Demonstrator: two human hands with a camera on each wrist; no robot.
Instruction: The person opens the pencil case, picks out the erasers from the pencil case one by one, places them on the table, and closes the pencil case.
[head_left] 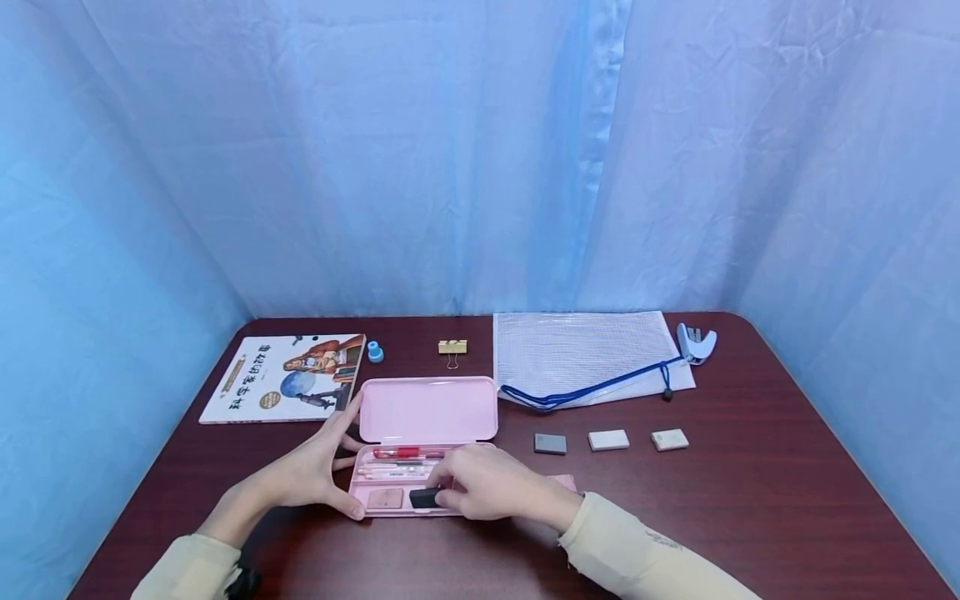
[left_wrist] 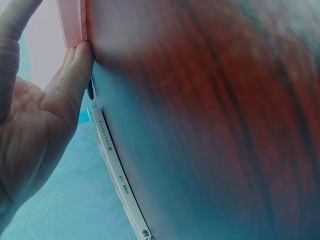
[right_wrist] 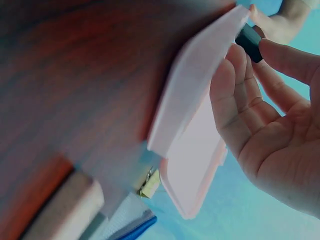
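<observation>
A pink pencil case (head_left: 428,412) lies on the table with its lid raised. Red and pale pens (head_left: 397,471) fill its rear part, and a pink eraser (head_left: 386,498) lies in the front compartment. My right hand (head_left: 487,483) pinches a black eraser (head_left: 424,498) between thumb and fingers over that compartment; the right wrist view shows the black eraser (right_wrist: 249,42) at the fingertips. Spread around the case's left end, my left hand (head_left: 307,471) touches it with the thumb at the front corner and fingers toward the hinge. In the left wrist view, its fingertips meet the case's wall (left_wrist: 72,22).
Grey (head_left: 551,443), white (head_left: 608,440) and cream erasers (head_left: 670,439) stand in a row at right. A pink block (head_left: 562,482) is partly behind my right wrist. Farther back are a book (head_left: 285,379), blue item (head_left: 376,352), binder clip (head_left: 452,347), mesh bag (head_left: 585,354) and light-blue object (head_left: 696,343).
</observation>
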